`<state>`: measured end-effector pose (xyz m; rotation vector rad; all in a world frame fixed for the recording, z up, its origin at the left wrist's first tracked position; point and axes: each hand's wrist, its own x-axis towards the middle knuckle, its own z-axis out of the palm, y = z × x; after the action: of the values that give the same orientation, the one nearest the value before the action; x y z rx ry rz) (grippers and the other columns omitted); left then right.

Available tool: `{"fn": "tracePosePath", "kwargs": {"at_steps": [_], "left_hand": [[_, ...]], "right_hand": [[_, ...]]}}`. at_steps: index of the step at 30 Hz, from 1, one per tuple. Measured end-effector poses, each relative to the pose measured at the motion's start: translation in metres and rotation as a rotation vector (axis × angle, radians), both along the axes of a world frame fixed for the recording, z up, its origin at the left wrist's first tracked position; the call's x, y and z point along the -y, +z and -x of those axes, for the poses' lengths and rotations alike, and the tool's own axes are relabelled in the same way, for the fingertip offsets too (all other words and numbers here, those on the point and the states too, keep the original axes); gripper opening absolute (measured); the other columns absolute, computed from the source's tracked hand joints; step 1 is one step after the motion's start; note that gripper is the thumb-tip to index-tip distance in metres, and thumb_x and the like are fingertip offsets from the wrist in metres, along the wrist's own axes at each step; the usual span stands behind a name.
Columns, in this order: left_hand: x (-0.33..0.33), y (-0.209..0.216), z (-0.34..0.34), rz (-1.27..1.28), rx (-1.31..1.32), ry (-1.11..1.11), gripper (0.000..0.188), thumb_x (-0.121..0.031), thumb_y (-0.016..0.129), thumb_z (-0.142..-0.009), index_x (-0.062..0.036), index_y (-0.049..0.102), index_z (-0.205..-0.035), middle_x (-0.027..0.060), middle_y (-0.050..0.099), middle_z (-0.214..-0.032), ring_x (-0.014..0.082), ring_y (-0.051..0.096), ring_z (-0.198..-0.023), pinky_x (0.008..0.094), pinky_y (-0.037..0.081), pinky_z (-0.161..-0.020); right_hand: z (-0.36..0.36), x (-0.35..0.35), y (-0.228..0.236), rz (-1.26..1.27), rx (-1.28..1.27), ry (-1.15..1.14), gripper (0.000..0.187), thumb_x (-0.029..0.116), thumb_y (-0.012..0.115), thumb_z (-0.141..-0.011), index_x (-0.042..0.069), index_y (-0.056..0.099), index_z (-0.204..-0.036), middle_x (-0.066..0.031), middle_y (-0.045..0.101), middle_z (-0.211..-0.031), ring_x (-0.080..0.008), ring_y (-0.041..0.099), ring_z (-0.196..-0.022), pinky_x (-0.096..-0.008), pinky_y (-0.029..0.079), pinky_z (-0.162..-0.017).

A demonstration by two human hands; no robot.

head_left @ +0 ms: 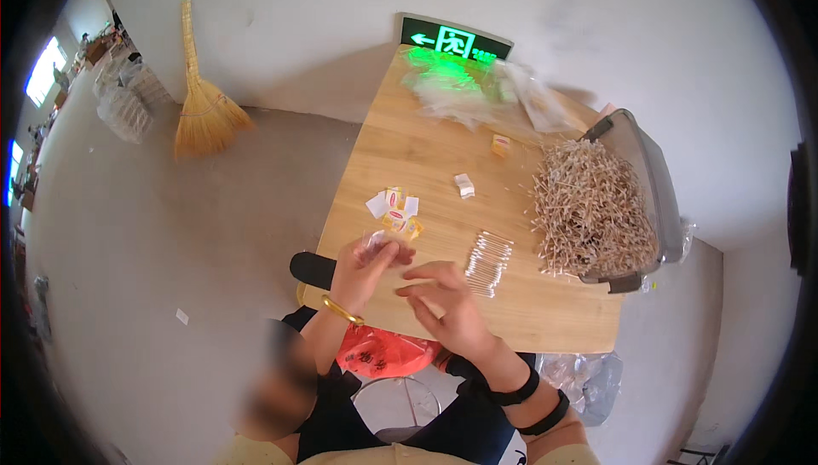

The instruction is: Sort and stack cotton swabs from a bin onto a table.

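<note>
Near the middle of the frame, the left hand [362, 271] is pinching a small clear bag [372, 243] between thumb and fingers. Just to its right, the right hand [450, 299] is hovering with its fingers apart, apparently holding nothing. Handling such thin film well is probably calling for a light, steady pinch near one edge, with the free fingertips meeting it without crumpling it. The bag is sitting at the left fingertips, partly hidden by them, up and left of the right hand. Yellow-and-white cards [394, 217] are lying just above; cotton swabs [489, 263] are lying farther right.
</note>
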<state>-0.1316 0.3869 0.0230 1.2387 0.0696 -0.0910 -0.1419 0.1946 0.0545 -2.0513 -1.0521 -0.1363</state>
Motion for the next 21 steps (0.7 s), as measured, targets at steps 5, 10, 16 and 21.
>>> {"fn": "tracePosePath", "kwargs": {"at_steps": [5,10,16,21], "left_hand": [[-0.001,0.028,0.054,-0.176,-0.009,-0.214,0.024,-0.017,0.067,-0.098,0.0051,0.071,-0.106,0.0065,0.073,-0.093,0.0105,0.067,-0.081,0.0263,0.054,-0.076],[-0.005,0.041,0.097,-0.301,-0.002,-0.223,0.019,-0.017,0.070,-0.096,0.0017,0.072,-0.100,0.0003,0.069,-0.082,0.0065,0.063,-0.074,0.0224,0.051,-0.069],[-0.015,0.059,0.142,-0.316,-0.045,-0.301,0.018,-0.018,0.068,-0.097,-0.0009,0.071,-0.102,0.0019,0.072,-0.090,0.0063,0.063,-0.074,0.0208,0.049,-0.068],[0.015,0.056,0.152,0.165,-0.061,0.156,0.009,-0.013,0.075,-0.092,-0.0058,0.069,-0.094,0.0003,0.070,-0.088,0.0068,0.062,-0.083,0.0244,0.050,-0.077]], "right_hand": [[0.030,-0.002,0.020,-0.314,-0.440,-0.343,0.016,0.012,0.074,-0.088,0.002,0.067,-0.098,-0.0104,0.066,-0.095,-0.0217,0.062,-0.090,-0.0336,0.048,-0.075],[0.056,0.007,0.015,-0.462,-0.654,-0.355,0.013,0.014,0.071,-0.094,0.002,0.066,-0.094,-0.0028,0.066,-0.082,-0.0111,0.061,-0.077,-0.0268,0.045,-0.066],[0.080,0.012,0.035,-0.758,-0.879,-0.253,0.021,0.016,0.070,-0.097,0.000,0.063,-0.108,-0.0026,0.067,-0.093,-0.0084,0.060,-0.085,-0.0247,0.049,-0.074],[0.115,0.002,0.036,-0.647,-0.966,-0.099,0.027,0.015,0.065,-0.100,0.000,0.060,-0.121,-0.0047,0.066,-0.104,-0.0095,0.059,-0.098,-0.0265,0.049,-0.084]]}}
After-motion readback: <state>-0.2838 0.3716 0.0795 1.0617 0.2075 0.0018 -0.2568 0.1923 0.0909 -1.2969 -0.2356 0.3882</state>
